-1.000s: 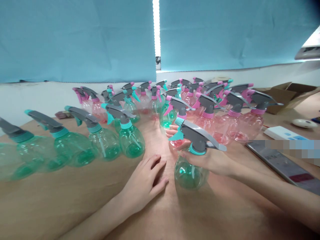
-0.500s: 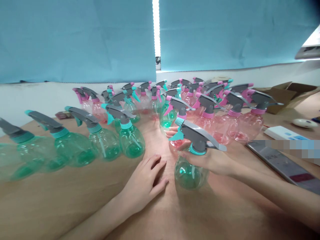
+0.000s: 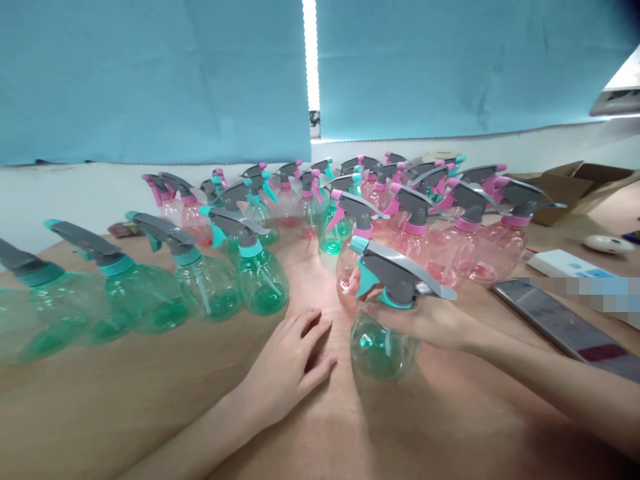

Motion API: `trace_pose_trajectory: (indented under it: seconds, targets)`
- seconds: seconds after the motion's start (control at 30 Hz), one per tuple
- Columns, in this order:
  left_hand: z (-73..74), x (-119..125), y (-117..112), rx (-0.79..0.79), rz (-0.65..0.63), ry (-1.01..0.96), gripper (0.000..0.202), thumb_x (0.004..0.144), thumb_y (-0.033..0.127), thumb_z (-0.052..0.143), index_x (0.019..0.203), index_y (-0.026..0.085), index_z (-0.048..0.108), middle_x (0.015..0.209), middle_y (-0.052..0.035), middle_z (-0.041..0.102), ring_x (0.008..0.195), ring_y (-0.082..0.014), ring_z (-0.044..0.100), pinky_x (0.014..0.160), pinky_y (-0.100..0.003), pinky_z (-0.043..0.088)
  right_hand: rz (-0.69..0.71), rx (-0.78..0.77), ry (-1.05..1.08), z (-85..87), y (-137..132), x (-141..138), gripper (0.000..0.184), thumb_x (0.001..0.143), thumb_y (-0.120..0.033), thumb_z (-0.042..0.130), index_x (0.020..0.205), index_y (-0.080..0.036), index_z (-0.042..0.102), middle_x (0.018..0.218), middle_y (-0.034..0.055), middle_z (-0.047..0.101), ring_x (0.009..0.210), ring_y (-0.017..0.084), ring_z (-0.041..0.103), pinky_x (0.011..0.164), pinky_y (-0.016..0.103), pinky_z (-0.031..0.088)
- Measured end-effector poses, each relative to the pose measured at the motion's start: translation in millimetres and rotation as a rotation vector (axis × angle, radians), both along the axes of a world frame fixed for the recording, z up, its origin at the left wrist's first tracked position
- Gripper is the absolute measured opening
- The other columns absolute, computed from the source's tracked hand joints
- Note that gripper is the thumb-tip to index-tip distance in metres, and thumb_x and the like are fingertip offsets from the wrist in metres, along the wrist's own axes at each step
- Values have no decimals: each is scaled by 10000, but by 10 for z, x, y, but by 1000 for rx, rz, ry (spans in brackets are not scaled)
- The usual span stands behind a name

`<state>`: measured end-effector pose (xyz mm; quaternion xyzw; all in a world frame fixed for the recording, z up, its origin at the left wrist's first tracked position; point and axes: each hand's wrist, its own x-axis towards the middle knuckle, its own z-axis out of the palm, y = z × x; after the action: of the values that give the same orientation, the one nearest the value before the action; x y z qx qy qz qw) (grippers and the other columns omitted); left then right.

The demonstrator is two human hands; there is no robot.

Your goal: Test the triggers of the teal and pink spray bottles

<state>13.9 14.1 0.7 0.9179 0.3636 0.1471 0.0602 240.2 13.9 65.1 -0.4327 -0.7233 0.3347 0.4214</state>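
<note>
On the brown wooden counter [image 3: 125, 400], a clear teal round plastic spray bottle with grey trigger head [image 3: 383, 350] stands upright, near centre. My right hand [image 3: 433, 323]: grip closed round its neck. My left hand [image 3: 290, 367]: flat, open, empty, just beside it. I judge the bottle light, thin-walled and slick; the neck is the firm hold.

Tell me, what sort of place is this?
Probably a small assembly or packing workshop: many identical green spray bottles and pink spray bottles crowd a wooden table, a cardboard box sits open at the right, and the right hand grips one teal-capped bottle.
</note>
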Motion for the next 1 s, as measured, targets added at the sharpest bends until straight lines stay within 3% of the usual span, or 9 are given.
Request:
trace_pose_trajectory:
  seconds: [0.2,0.37,0.47,0.57,0.73,1.0]
  targets:
    - [-16,-9,9,1,-3,0,385,933,308,520,1289,164,492,1345,-142,492,1236,-303,460,992,-457,411,-12,63,-31,0,16,22,64,696,-214,558,707,-261,600,632,-14,631,627,184,649,621,336,586]
    - [-6,1,13,-3,-7,-7,378,933,317,520,1280,169,498,1343,-135,498,1213,-313,482,972,-463,427,21,73,-50,-103,46,58,177,760,-271,585,920,-302,655,801,2,697,718,208,675,671,383,589]
    - [-2,7,13,-2,-5,-14,372,934,316,518,1276,171,501,1341,-131,501,1213,-310,483,970,-451,431,-5,82,-32,-143,53,57,147,775,-338,601,903,-301,662,943,30,709,823,255,687,697,449,588]
    - [-5,6,14,1,-8,-19,380,934,322,517,1282,172,498,1346,-130,498,1217,-311,480,972,-455,430,32,80,4,-130,54,40,138,794,-327,605,908,-292,675,1048,33,704,977,284,668,825,511,555]
    - [-8,2,14,6,1,-29,375,934,341,499,1281,198,505,1340,-120,507,1200,-311,495,962,-461,440,115,73,30,-72,54,17,418,832,-240,595,1239,-327,567,1218,26,658,1146,264,601,961,479,496]
    - [-7,1,12,9,2,-23,379,938,336,493,1291,200,494,1350,-122,499,1215,-305,482,971,-455,433,129,79,57,-61,58,0,451,824,-228,599,1261,-324,550,1224,24,656,1175,269,582,950,457,505]
